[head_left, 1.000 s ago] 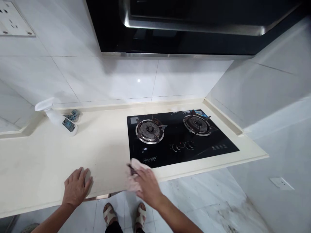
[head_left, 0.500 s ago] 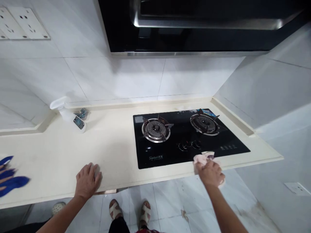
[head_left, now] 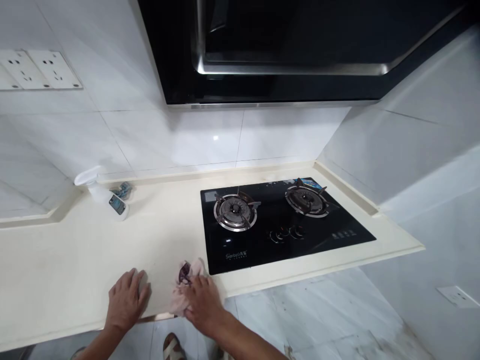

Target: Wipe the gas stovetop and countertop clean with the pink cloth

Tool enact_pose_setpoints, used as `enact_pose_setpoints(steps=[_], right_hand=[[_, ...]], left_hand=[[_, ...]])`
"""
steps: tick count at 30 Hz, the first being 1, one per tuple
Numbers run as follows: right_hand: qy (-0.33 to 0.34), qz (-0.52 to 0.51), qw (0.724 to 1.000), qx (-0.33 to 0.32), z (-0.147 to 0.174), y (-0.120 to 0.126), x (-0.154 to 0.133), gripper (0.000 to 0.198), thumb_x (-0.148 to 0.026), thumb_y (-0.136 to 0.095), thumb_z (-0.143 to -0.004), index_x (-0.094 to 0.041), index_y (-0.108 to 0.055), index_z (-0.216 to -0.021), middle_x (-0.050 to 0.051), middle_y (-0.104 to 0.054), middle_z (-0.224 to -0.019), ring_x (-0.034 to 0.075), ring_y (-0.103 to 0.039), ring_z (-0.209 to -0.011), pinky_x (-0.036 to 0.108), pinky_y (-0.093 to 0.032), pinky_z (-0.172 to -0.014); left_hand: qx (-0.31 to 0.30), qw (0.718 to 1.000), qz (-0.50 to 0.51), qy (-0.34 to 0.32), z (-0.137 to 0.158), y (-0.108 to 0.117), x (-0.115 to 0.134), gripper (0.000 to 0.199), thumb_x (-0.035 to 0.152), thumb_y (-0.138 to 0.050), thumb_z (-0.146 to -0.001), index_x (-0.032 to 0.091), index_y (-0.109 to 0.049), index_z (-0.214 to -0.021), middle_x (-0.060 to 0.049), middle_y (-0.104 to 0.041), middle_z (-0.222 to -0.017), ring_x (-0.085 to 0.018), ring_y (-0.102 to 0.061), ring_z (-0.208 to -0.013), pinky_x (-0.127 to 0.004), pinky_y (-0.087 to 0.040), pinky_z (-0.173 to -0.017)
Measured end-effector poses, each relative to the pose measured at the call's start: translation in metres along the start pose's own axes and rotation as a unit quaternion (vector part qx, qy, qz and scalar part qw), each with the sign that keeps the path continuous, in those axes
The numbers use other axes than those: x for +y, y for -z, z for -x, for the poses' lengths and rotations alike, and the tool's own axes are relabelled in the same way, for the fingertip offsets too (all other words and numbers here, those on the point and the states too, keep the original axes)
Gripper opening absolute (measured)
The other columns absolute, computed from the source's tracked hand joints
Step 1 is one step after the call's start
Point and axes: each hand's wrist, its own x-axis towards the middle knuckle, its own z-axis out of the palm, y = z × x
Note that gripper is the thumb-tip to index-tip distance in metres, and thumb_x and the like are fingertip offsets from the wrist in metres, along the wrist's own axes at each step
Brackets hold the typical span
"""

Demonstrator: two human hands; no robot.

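Observation:
My right hand [head_left: 205,302] grips a crumpled pink cloth [head_left: 180,295] with a dark patch and presses it on the cream countertop [head_left: 157,235], just left of the stove's front left corner. My left hand [head_left: 125,299] rests flat on the counter near its front edge, fingers stretched out, holding nothing. Right of the cloth lies the black glass gas stove [head_left: 270,225], with two burners and knobs between them. Part of the cloth is hidden under my right hand.
A white spray bottle [head_left: 103,195] stands at the back left, with a small blue-grey crumpled item [head_left: 123,190] behind it. A black range hood [head_left: 262,60] overhangs the stove. Wall sockets [head_left: 41,70] are at upper left. A sandalled foot [head_left: 173,347] shows below the counter edge.
My right hand has moved left with the cloth, from the stove's front right edge to beside its front left corner. My left hand stays put. Another person's blue-marked hand at far left has left view.

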Motion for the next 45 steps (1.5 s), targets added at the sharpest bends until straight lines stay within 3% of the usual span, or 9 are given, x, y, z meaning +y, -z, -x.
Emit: enact_pose_setpoints(steps=[5, 9, 13, 17, 20, 25, 35, 39, 45], right_hand=[[-0.152, 0.007, 0.973, 0.172, 0.064, 0.028, 0.124, 0.042, -0.024, -0.061, -0.081, -0.024, -0.062, -0.123, 0.011, -0.057, -0.133, 0.029, -0.051, -0.121, 0.046, -0.043, -0.101], [-0.358, 0.061, 0.878, 0.31, 0.12, 0.074, 0.243, 0.052, -0.045, -0.044, -0.091, -0.015, -0.058, -0.131, 0.018, -0.059, -0.121, 0.032, -0.057, -0.106, 0.046, -0.05, -0.086], [-0.49, 0.099, 0.815, 0.293, 0.119, 0.123, 0.31, 0.06, -0.052, -0.034, -0.094, -0.02, -0.054, -0.141, 0.019, -0.051, -0.14, 0.037, -0.052, -0.123, 0.054, -0.045, -0.095], [-0.533, 0.147, 0.802, 0.227, 0.088, 0.119, 0.297, 0.058, -0.052, -0.037, -0.095, -0.014, -0.059, -0.134, 0.023, -0.053, -0.136, 0.038, -0.052, -0.122, 0.055, -0.044, -0.095], [-0.451, 0.212, 0.834, 0.237, 0.074, 0.083, 0.252, 0.053, -0.046, -0.036, -0.098, -0.009, -0.061, -0.125, 0.024, -0.059, -0.124, 0.035, -0.055, -0.114, 0.049, -0.046, -0.09], [-0.284, 0.203, 0.908, 0.23, 0.057, 0.036, 0.195, 0.042, -0.038, -0.045, -0.097, -0.016, -0.061, -0.129, 0.018, -0.053, -0.142, 0.033, -0.048, -0.13, 0.045, -0.041, -0.103], [-0.374, 0.104, 0.909, 0.155, -0.042, 0.109, 0.244, 0.063, -0.024, -0.04, -0.094, -0.01, -0.032, -0.155, 0.019, -0.048, -0.149, 0.03, -0.043, -0.137, 0.042, -0.033, -0.11], [-0.373, 0.088, 0.912, 0.145, -0.072, 0.129, 0.264, 0.058, -0.023, -0.037, -0.094, -0.006, -0.04, -0.149, 0.022, -0.05, -0.147, 0.031, -0.043, -0.137, 0.045, -0.034, -0.109], [-0.325, 0.108, 0.927, 0.155, -0.037, 0.109, 0.243, 0.051, -0.023, -0.039, -0.094, -0.011, -0.047, -0.143, 0.019, -0.055, -0.143, 0.03, -0.047, -0.135, 0.043, -0.035, -0.109]], left_hand=[[0.013, 1.0, 0.002, -0.005, 0.0, -0.004, -0.003, 0.048, 0.044, -0.036, -0.097, 0.019, -0.065, -0.127, -0.015, -0.058, -0.138, -0.032, -0.049, -0.128, -0.047, -0.042, -0.1], [0.025, 1.0, 0.009, -0.01, 0.0, -0.006, -0.005, 0.048, 0.044, -0.035, -0.097, 0.019, -0.065, -0.125, -0.016, -0.059, -0.137, -0.032, -0.05, -0.128, -0.048, -0.043, -0.099], [0.023, 1.0, 0.015, -0.008, 0.0, -0.009, -0.007, 0.048, 0.044, -0.035, -0.096, 0.02, -0.065, -0.125, -0.015, -0.059, -0.137, -0.032, -0.049, -0.129, -0.048, -0.042, -0.1], [0.021, 0.999, 0.025, -0.011, 0.001, -0.014, -0.01, 0.051, 0.048, -0.034, -0.095, 0.019, -0.065, -0.125, -0.016, -0.058, -0.137, -0.033, -0.049, -0.129, -0.049, -0.043, -0.1], [0.018, 0.999, 0.037, -0.011, 0.001, -0.016, -0.012, 0.054, 0.049, -0.033, -0.095, 0.018, -0.065, -0.125, -0.017, -0.058, -0.137, -0.034, -0.049, -0.129, -0.05, -0.043, -0.1], [0.015, 0.999, 0.047, -0.005, 0.0, -0.015, -0.011, 0.055, 0.049, -0.031, -0.095, 0.018, -0.066, -0.125, -0.016, -0.06, -0.137, -0.034, -0.05, -0.129, -0.05, -0.044, -0.1], [0.018, 0.999, 0.032, -0.002, 0.002, -0.018, -0.014, 0.054, 0.049, -0.036, -0.093, 0.02, -0.066, -0.126, -0.013, -0.062, -0.136, -0.03, -0.051, -0.13, -0.046, -0.043, -0.103], [-0.003, 0.999, 0.04, 0.006, 0.002, -0.012, -0.011, 0.051, 0.048, -0.038, -0.094, 0.021, -0.066, -0.127, -0.013, -0.061, -0.138, -0.03, -0.051, -0.131, -0.046, -0.042, -0.103], [0.002, 0.999, 0.047, 0.009, 0.003, -0.007, -0.006, 0.047, 0.046, -0.042, -0.094, 0.021, -0.066, -0.126, -0.013, -0.061, -0.138, -0.031, -0.051, -0.13, -0.047, -0.043, -0.102]])
